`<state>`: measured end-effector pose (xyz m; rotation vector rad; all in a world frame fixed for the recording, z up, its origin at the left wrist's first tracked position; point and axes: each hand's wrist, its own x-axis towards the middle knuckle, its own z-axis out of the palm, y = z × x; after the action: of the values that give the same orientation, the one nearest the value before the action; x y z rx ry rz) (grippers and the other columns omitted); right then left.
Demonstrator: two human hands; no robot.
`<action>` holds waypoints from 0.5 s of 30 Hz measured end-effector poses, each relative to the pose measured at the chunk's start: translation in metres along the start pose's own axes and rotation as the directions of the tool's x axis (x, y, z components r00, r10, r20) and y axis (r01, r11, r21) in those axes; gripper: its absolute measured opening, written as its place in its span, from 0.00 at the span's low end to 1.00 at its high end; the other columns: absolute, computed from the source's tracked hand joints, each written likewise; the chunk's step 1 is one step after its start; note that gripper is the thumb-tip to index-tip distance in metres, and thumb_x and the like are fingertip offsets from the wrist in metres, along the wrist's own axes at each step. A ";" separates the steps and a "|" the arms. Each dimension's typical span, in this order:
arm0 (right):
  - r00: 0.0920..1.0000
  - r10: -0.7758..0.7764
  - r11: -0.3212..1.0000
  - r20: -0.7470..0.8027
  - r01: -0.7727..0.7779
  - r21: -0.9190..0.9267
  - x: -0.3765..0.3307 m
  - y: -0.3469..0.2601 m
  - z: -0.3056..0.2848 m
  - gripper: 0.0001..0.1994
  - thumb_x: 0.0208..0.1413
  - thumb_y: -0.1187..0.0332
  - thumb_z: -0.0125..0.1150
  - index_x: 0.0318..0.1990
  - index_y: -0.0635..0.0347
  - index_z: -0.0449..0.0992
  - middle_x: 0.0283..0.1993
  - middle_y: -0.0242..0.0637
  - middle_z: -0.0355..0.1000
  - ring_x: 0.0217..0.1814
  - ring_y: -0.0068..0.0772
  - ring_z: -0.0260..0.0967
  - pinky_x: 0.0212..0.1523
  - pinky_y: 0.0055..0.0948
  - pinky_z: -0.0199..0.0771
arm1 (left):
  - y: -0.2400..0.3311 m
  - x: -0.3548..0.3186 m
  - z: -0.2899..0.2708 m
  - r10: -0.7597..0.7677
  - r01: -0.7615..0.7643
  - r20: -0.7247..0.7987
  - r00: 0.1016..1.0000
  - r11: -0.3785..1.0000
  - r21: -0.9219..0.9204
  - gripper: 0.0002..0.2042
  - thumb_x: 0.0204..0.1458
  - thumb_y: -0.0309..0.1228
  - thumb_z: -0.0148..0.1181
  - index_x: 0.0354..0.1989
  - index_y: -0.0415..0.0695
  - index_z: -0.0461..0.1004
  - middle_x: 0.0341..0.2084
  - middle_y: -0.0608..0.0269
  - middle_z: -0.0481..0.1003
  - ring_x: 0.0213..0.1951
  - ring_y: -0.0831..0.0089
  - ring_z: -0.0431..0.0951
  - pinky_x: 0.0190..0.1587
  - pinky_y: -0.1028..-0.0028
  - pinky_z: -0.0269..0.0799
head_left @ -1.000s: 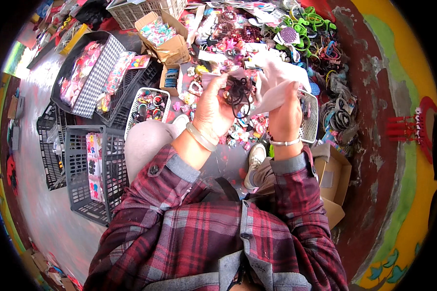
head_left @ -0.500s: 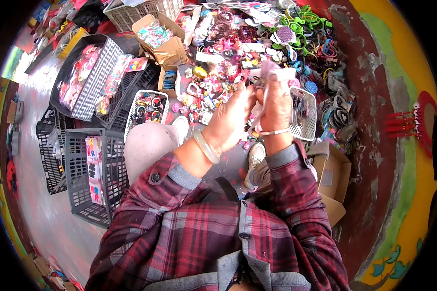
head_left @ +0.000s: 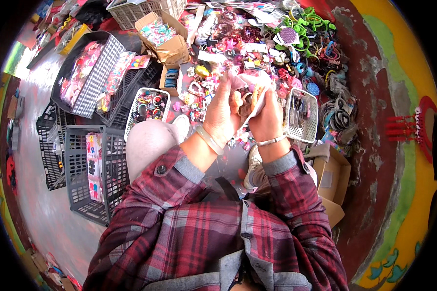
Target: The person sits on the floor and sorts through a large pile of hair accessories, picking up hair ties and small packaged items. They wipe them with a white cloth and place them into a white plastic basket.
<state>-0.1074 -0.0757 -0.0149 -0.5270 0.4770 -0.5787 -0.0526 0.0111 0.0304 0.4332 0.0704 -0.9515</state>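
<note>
Both hands hold a crumpled pale pink cloth piece [head_left: 247,80] with a white strip and some peach-coloured folds; its exact kind does not show. My left hand [head_left: 220,114], a pale bangle at the wrist, grips its left side with the thumb raised. My right hand [head_left: 268,116] is closed on the right side and the white strip. The two hands are close together above a heap of small hair accessories [head_left: 228,46]. Most fingertips are hidden behind the cloth.
White baskets of small items stand left [head_left: 165,99] and right [head_left: 290,127] of my hands. A dark grey crate [head_left: 87,128] is by my left knee, an open cardboard box [head_left: 342,177] at my right. Green headbands [head_left: 306,22] lie far right, a small carton [head_left: 172,51] far left.
Both hands have come slightly lower and nearer me. The cloth piece, earlier upright in the right hand with a hanging strip, is now bunched and spread between both hands.
</note>
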 end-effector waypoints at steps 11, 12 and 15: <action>0.991 0.053 0.990 0.124 -0.036 -0.135 -0.002 -0.006 0.007 0.21 0.61 0.55 0.36 0.50 0.63 0.63 0.44 0.38 0.67 0.46 0.34 0.65 0.49 0.33 0.65 | -0.009 0.012 -0.025 0.073 -0.095 0.160 0.984 0.986 0.135 0.16 0.44 0.15 0.55 0.41 0.43 0.63 0.38 0.60 0.71 0.43 0.70 0.72 0.47 0.73 0.69; 0.988 0.046 0.996 0.150 -0.034 -0.080 -0.002 -0.007 0.005 0.21 0.60 0.55 0.36 0.50 0.64 0.63 0.44 0.38 0.66 0.46 0.34 0.65 0.49 0.33 0.65 | -0.008 0.012 -0.030 0.034 -0.041 0.106 0.994 0.997 0.064 0.18 0.41 0.11 0.51 0.41 0.42 0.64 0.39 0.57 0.70 0.44 0.67 0.72 0.49 0.70 0.69; 0.965 0.021 0.995 0.260 -0.046 0.088 -0.001 -0.018 0.008 0.27 0.59 0.51 0.34 0.57 0.64 0.57 0.56 0.41 0.60 0.57 0.39 0.58 0.57 0.38 0.56 | 0.002 0.011 -0.023 0.013 -0.005 0.158 0.987 0.999 -0.048 0.20 0.37 0.08 0.46 0.39 0.41 0.64 0.38 0.57 0.70 0.44 0.64 0.72 0.49 0.67 0.69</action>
<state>-0.1108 -0.0853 0.0020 -0.4956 0.2094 -0.4888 -0.0416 0.0125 0.0071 0.3133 -0.0531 -0.9705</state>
